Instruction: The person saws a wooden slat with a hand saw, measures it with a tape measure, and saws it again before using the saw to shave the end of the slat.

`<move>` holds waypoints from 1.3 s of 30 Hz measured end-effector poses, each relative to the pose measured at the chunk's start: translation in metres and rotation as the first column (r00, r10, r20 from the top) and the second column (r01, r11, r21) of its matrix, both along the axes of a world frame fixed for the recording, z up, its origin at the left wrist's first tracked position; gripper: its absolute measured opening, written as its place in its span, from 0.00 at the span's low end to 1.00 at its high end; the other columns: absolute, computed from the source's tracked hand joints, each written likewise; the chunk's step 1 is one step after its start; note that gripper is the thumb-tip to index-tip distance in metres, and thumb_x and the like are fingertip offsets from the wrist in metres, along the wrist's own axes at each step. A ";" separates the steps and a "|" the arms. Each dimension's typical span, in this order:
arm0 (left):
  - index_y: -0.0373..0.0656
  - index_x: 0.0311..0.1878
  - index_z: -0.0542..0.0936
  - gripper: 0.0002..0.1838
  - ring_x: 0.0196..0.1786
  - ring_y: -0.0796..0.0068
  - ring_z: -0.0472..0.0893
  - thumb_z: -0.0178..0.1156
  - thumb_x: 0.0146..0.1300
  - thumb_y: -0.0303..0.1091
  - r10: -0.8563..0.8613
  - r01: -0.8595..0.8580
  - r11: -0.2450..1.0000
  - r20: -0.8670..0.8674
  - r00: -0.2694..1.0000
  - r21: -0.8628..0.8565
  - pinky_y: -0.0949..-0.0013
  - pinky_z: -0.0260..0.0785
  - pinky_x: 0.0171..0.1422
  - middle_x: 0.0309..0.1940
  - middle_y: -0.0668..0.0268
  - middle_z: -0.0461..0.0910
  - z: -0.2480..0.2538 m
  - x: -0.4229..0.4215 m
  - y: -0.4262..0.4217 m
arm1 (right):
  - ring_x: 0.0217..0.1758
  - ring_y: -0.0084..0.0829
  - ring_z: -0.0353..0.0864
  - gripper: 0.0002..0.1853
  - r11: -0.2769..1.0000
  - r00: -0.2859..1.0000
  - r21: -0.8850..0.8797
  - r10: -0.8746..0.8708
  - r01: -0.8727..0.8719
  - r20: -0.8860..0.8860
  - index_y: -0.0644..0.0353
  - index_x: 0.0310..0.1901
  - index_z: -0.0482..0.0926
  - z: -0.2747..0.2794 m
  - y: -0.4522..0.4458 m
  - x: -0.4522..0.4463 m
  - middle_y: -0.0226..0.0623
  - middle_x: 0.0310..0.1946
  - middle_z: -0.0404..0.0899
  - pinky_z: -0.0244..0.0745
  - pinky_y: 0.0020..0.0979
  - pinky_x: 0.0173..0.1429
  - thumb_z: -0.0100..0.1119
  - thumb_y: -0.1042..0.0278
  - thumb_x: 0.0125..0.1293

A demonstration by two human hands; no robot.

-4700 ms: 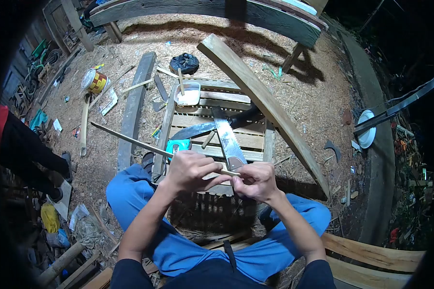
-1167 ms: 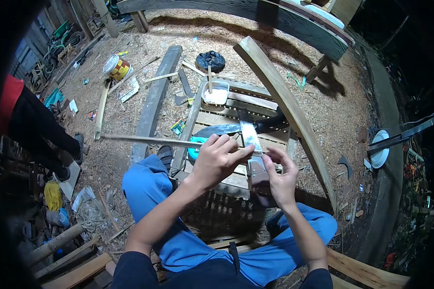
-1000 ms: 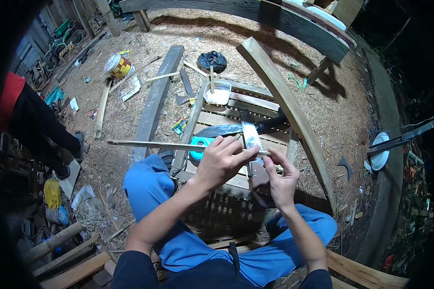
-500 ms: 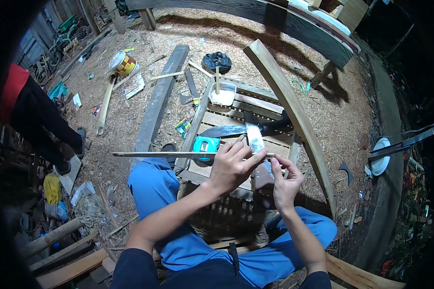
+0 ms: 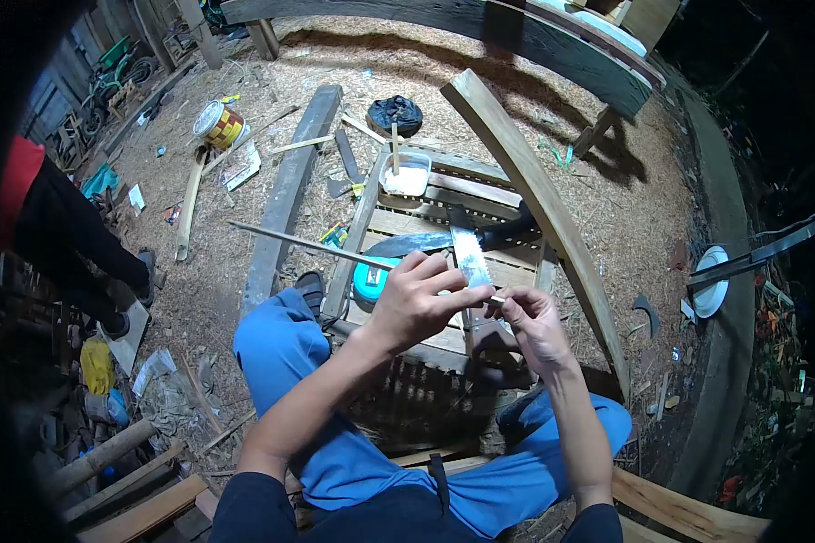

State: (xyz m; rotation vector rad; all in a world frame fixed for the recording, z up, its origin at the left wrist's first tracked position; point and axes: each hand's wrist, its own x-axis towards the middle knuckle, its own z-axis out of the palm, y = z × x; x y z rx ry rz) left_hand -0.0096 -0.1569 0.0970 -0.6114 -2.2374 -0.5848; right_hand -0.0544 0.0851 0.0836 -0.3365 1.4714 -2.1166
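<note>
A thin wooden strip [image 5: 308, 242] crosses in front of me, its left end raised away from my knees. My left hand [image 5: 418, 303] is closed around it near the right part. At the strip's right end, my right hand [image 5: 536, 328] pinches the tip between thumb and fingers. Below and behind the hands, a handsaw [image 5: 469, 253] lies on a low slatted wooden platform [image 5: 398, 222], crossing a broad-bladed knife [image 5: 417, 244]. A turquoise tape measure [image 5: 369, 281] sits at the platform's left side, partly behind the strip.
A plastic tub of white material [image 5: 406, 179] with a stick stands on the platform. A curved timber [image 5: 534, 181] leans along its right, and a grey beam [image 5: 294, 190] lies left. Beyond are a black bag [image 5: 396, 115] and a paint bucket [image 5: 219, 125]. Another person's legs [image 5: 81, 226] show at left.
The strip has gone from nearly level to slanted, its left end swinging up and away. My right hand has turned slightly, still at the strip's end. The whole view has shifted a little.
</note>
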 end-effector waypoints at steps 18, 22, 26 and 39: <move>0.62 0.55 0.92 0.19 0.39 0.75 0.82 0.78 0.59 0.39 0.087 -0.086 0.994 0.011 0.996 -0.069 0.66 0.70 0.47 0.34 0.79 0.86 0.008 -0.004 -0.012 | 0.44 0.19 0.83 0.08 0.916 0.883 0.239 -0.198 0.321 -0.426 0.64 0.46 0.89 0.019 -0.012 0.004 0.31 0.38 0.90 0.77 0.25 0.52 0.73 0.68 0.76; 0.59 0.56 0.91 0.18 0.41 0.70 0.84 0.77 0.62 0.37 0.180 -0.180 0.984 0.029 0.983 -0.006 0.62 0.74 0.47 0.38 0.75 0.87 0.010 -0.004 -0.022 | 0.49 0.23 0.85 0.11 0.853 0.857 0.291 -0.292 0.434 -0.425 0.63 0.51 0.87 0.028 0.005 -0.012 0.33 0.43 0.89 0.77 0.29 0.57 0.68 0.63 0.80; 0.61 0.59 0.90 0.19 0.46 0.70 0.84 0.73 0.65 0.33 0.122 -0.098 0.982 0.148 0.981 -0.162 0.60 0.74 0.54 0.41 0.75 0.86 0.000 0.002 -0.024 | 0.51 0.46 0.87 0.12 0.543 0.369 0.352 0.081 0.763 -0.926 0.60 0.52 0.89 0.040 -0.005 0.000 0.43 0.45 0.89 0.66 0.47 0.73 0.69 0.63 0.75; 0.71 0.64 0.88 0.21 0.86 0.61 0.67 0.74 0.69 0.44 0.261 -0.247 0.957 0.080 0.962 -0.154 0.45 0.42 0.91 0.79 0.64 0.75 0.004 0.004 -0.010 | 0.40 0.20 0.84 0.18 0.932 0.983 0.355 0.131 -0.078 -0.128 0.67 0.52 0.87 0.023 -0.003 0.012 0.29 0.34 0.86 0.79 0.28 0.48 0.55 0.59 0.88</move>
